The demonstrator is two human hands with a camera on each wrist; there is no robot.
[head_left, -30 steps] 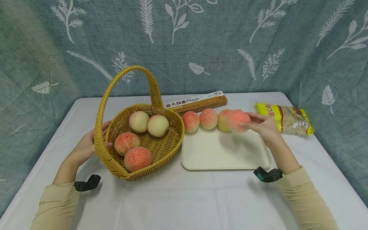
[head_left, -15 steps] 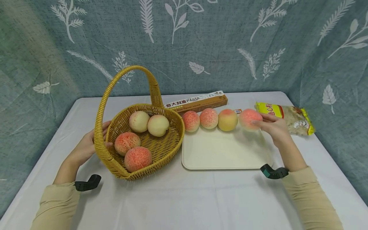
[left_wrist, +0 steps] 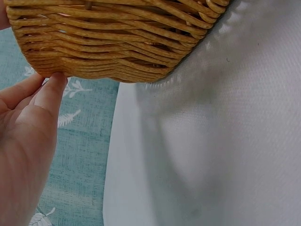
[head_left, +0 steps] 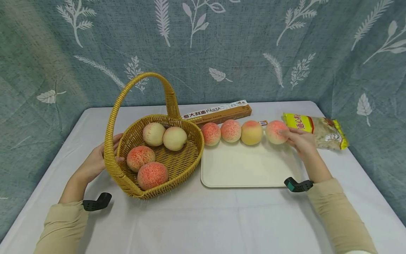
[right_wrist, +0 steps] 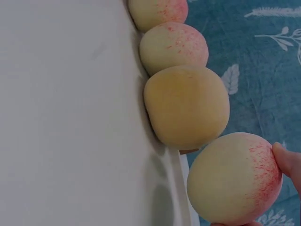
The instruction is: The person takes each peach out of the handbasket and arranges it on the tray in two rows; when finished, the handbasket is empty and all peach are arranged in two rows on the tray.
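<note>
In the head view my left hand (head_left: 92,163) holds the left side of a golden wicker basket (head_left: 174,162), beside the foot of its tall handle. The left wrist view shows the thumb against the wicker (left_wrist: 103,47). Inside the basket lie two pale peaches (head_left: 174,138) and two red-speckled peaches (head_left: 152,175). My right hand (head_left: 302,143) grips a pink and cream peach (head_left: 275,132) at the far right part of a cream tray (head_left: 247,169). Left of it, along the tray's far edge, sit a yellow peach (head_left: 252,133) and two pink peaches (head_left: 231,131).
Behind the row lies a long pasta box (head_left: 222,112). A yellow and clear food bag (head_left: 317,130) lies beyond my right hand. White cloth (head_left: 203,222) covers the table, and a green leaf-patterned curtain (head_left: 241,53) hangs behind it.
My right hand has carried its peach rightward, away from the yellow one, and the peach has turned to show more cream. The left hand and basket have stayed put.
</note>
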